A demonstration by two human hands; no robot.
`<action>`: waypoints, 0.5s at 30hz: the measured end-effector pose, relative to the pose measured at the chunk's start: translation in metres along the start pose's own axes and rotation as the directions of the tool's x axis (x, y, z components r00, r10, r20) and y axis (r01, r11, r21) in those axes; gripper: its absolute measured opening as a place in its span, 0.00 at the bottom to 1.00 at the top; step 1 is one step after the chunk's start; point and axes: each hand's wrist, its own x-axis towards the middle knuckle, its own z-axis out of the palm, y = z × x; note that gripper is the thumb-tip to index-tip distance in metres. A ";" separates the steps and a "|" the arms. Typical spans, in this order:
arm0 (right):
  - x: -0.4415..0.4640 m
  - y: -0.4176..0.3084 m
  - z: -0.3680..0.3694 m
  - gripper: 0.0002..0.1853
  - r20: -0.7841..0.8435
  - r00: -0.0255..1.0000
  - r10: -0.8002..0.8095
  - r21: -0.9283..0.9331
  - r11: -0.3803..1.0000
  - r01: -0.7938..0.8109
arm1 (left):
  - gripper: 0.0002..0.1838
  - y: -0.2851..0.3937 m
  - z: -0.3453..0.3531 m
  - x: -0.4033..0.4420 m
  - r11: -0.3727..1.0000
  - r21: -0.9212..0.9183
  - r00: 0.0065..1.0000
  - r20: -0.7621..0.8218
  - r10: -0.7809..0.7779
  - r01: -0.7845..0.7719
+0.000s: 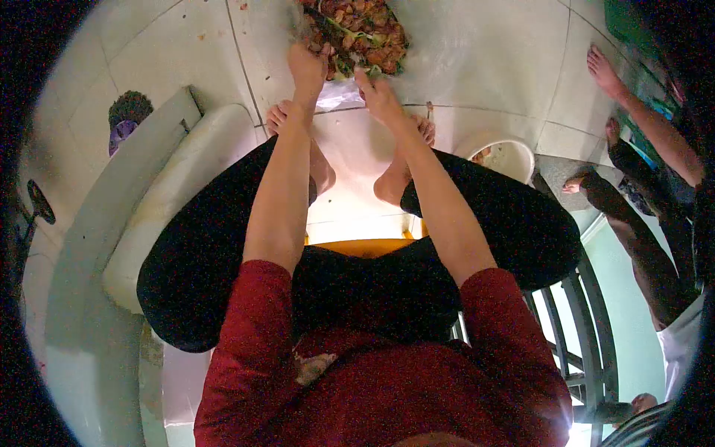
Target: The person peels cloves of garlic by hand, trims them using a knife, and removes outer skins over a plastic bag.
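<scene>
Pale tiled floor [506, 78] spreads across most of the view, with dark joint lines and a few small crumbs. A long grey panel [86, 290] curves along the left side, and dark bars [592, 328] stand at the lower right. At the far right show another person's arm [655, 138] and bare foot [573, 185]. The wearer, in red sleeves and black trousers, sits with knees wide apart; part of a yellow stool [361, 246] shows between the thighs.

Clear plastic [339, 99] lies on the floor at the top centre, beyond the wearer's bare feet [320, 165]. It carries a heap of food [369, 33]: reddish-brown chunks mixed with green strips, cut off by the top edge of the view. A round white bowl [531, 160] sits on the floor beside the right knee, with some brown bits [482, 155] inside.

The left hand [307, 65] is at the near left of the heap, its fingers curled closed on the plastic. The right hand [376, 93] is at the near right corner, fingers drawn together on the plastic's edge, close to the food; the fingertips are blurred.
</scene>
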 end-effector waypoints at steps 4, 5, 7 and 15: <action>-0.059 -0.023 -0.019 0.39 0.070 0.996 0.048 0.125 0.991 -0.057 | 0.15 0.021 -0.001 -0.034 0.988 -0.076 0.968 -0.205 -0.145 0.132; -0.078 -0.027 -0.029 0.39 0.147 0.985 0.089 0.252 0.960 -0.124 | 0.15 0.036 -0.004 -0.043 0.990 -0.082 0.970 -0.207 -0.129 0.114; -0.094 -0.037 -0.046 0.39 0.216 0.971 0.104 0.360 0.916 -0.178 | 0.15 0.077 -0.007 -0.054 0.984 0.105 0.897 -0.434 -0.084 0.143; -0.018 -0.048 -0.054 0.25 -0.301 0.764 -0.571 -0.399 0.803 0.443 | 0.14 0.139 -0.046 -0.074 0.930 -0.273 0.867 -0.368 -0.337 0.246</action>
